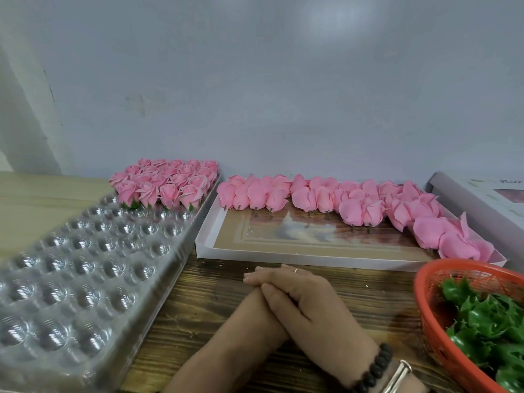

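A person's two hands rest idle, one over the other, on a dark wooden table (209, 304). The right hand (314, 304), with a bead bracelet and a metal bangle at its wrist, lies across the left hand (256, 300). The fingers of both are loosely extended and hold nothing.

Everything sits within easy reach around them, laid out like an assembly station. At near right, a red mesh basket (419, 307) holds green plastic calyxes (482, 316). At near left, a clear blister tray (85, 268) of round cups runs away from the viewer, most of its cups unfilled.

Just beyond the hands lies a shallow white box (202, 242). Bare pink rose heads (351, 212) lie along its far and right sides, short stubs showing, apparently waiting for calyxes. At the tray's far end stand finished pink roses (167, 180) with green bases, one to a cup, likely seated that way to keep the petals from crushing. A windowed white carton (465, 199) lies at far right, against a pale wall (283, 95).
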Demonstrator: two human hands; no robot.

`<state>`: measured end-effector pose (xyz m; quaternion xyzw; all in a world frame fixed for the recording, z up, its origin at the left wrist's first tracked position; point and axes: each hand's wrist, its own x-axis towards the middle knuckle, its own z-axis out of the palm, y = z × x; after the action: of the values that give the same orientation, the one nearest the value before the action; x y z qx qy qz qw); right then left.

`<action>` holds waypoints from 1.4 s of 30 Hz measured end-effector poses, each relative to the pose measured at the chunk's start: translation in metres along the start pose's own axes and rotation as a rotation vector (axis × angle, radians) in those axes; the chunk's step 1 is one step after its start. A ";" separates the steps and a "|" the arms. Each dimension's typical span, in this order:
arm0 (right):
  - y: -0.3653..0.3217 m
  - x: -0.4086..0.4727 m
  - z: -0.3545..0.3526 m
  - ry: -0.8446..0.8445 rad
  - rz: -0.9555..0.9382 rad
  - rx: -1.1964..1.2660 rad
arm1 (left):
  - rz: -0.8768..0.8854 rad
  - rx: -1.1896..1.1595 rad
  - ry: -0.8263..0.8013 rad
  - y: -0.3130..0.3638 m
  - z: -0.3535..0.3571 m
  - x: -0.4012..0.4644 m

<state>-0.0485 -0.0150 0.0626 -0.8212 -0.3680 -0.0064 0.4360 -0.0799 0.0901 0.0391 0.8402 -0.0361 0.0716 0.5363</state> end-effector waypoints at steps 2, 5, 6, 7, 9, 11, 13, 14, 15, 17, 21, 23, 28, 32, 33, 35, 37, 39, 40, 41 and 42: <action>0.000 -0.001 -0.002 -0.046 0.045 0.051 | -0.064 -0.037 0.037 0.002 0.002 0.007; 0.002 -0.002 -0.004 -0.004 0.043 0.079 | -0.040 -0.090 -0.056 0.009 0.001 0.010; 0.004 -0.002 -0.004 0.008 0.045 0.076 | -0.017 -0.141 -0.062 0.011 -0.002 0.007; 0.005 -0.001 -0.004 0.014 0.059 0.083 | 0.033 -0.179 -0.073 0.011 -0.004 0.008; 0.009 -0.002 -0.004 0.012 0.097 0.134 | 0.116 -0.243 -0.059 0.010 -0.006 0.009; 0.012 -0.003 -0.005 -0.002 0.119 0.186 | 0.146 -0.237 -0.046 0.011 -0.007 0.010; 0.011 -0.004 -0.005 0.018 0.110 0.201 | 0.166 -0.221 -0.022 0.010 -0.008 0.009; 0.010 -0.004 -0.005 0.055 0.088 0.188 | 0.151 -0.221 -0.005 0.010 -0.008 0.009; 0.008 -0.004 -0.003 0.113 0.060 0.178 | 0.138 -0.222 0.025 0.008 -0.007 0.010; 0.004 -0.003 0.001 0.252 0.010 0.182 | 0.092 -0.162 0.075 0.006 -0.004 0.012; 0.002 -0.003 0.012 0.360 0.004 0.099 | 0.119 -0.063 0.065 0.015 0.005 0.009; 0.002 -0.002 0.012 0.318 0.025 0.051 | 0.122 -0.064 0.063 0.017 0.008 0.007; 0.004 0.000 0.000 0.066 0.045 0.037 | -0.015 -0.044 -0.056 0.014 0.001 0.003; 0.004 -0.003 -0.005 -0.063 0.093 0.124 | -0.135 -0.012 -0.155 0.010 0.004 0.005; 0.004 -0.004 -0.005 -0.065 0.086 0.130 | -0.165 0.010 -0.145 0.009 0.007 0.007; 0.005 -0.004 -0.005 -0.040 0.052 0.124 | -0.151 0.115 -0.142 0.006 0.015 0.008; 0.006 -0.003 -0.004 0.008 0.024 0.131 | -0.098 0.186 -0.121 0.012 0.015 0.009; 0.007 -0.003 -0.002 0.056 -0.002 0.172 | -0.041 0.040 -0.058 0.020 0.007 0.006; 0.008 -0.003 -0.002 0.066 -0.011 0.191 | -0.026 -0.039 -0.046 0.024 0.005 0.005; 0.008 -0.003 -0.001 0.067 -0.012 0.204 | -0.006 -0.107 -0.040 0.028 0.002 0.004; 0.009 -0.003 -0.002 0.067 -0.008 0.218 | 0.009 -0.175 -0.038 0.028 0.001 0.003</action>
<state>-0.0445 -0.0215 0.0561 -0.7667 -0.3553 0.0046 0.5347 -0.0802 0.0776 0.0641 0.7911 -0.0562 0.0548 0.6067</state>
